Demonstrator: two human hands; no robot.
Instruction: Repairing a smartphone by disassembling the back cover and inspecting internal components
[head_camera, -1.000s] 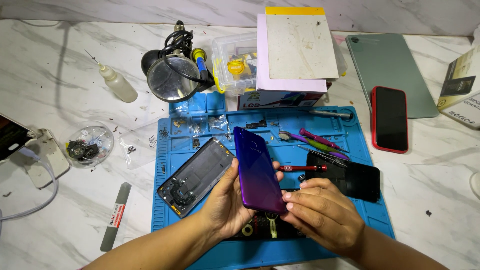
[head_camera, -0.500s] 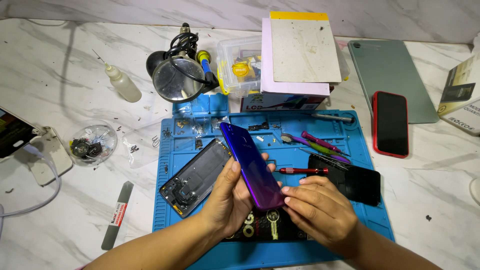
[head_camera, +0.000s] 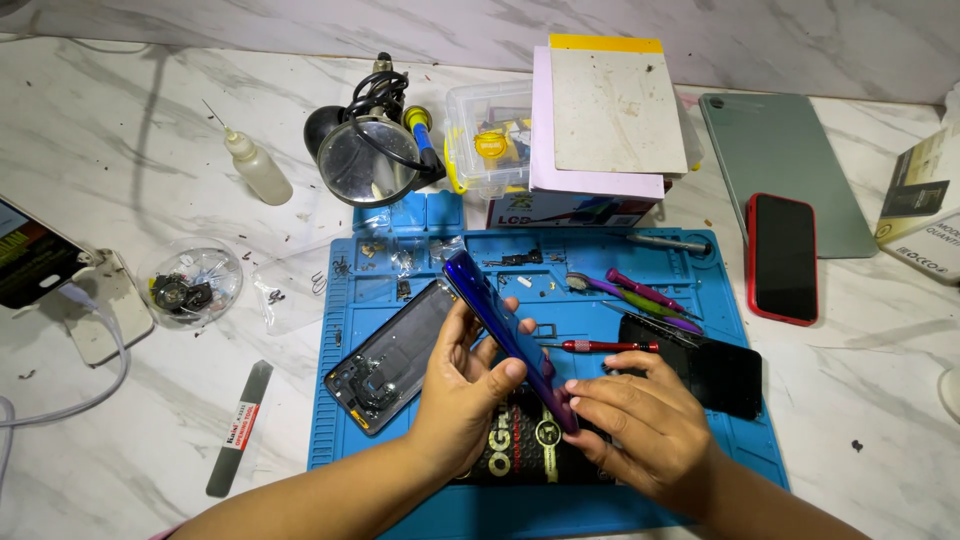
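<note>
**Purple back cover held on edge over the blue mat**

Head view: I hold a glossy purple-blue phone back cover (head_camera: 505, 335) between both hands, tilted up on its long edge so that I see mostly its thin side. My left hand (head_camera: 462, 390) wraps it from the left, thumb pressed against the near face and fingers curled behind, clamped on the cover. My right hand (head_camera: 640, 430) meets the lower end, fingertips pinched on the edge near the bottom corner, also closed on the cover. The cover hangs above the blue work mat (head_camera: 745, 400), apart from it.

Just left of my left hand lies the opened phone body (head_camera: 385, 360), its insides facing up, flat on the mat. To the right of my hands a red-handled screwdriver (head_camera: 605, 347) lies on the mat, and beyond it a dark screen panel (head_camera: 715, 375). Purple and green pry tools (head_camera: 640, 295) lie further up. Off the mat, on the marble table (head_camera: 120, 120), sit a red-cased phone (head_camera: 782, 258), a round magnifier (head_camera: 367, 160) and a small dropper bottle (head_camera: 256, 166).
</note>
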